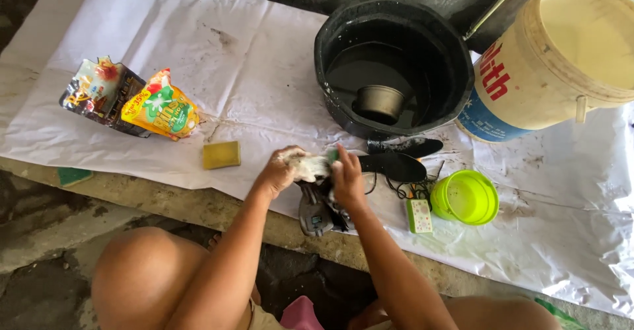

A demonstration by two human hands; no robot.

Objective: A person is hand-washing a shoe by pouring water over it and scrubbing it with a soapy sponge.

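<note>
Two hands at work | left hand [281, 170] grips soapy sponge [312, 166], right hand [347, 179] clutches dark shoe [317, 210] on white sheet [251, 72] | suds on, scrubbing midway | insoles [395, 165] out beside basin [393, 66] | rinse seemingly left

Soft daylight, faint shadows, mostly sharp, slight glare

two pouches [132, 102], two insoles [396, 165] — one bucket [561, 59]
</note>
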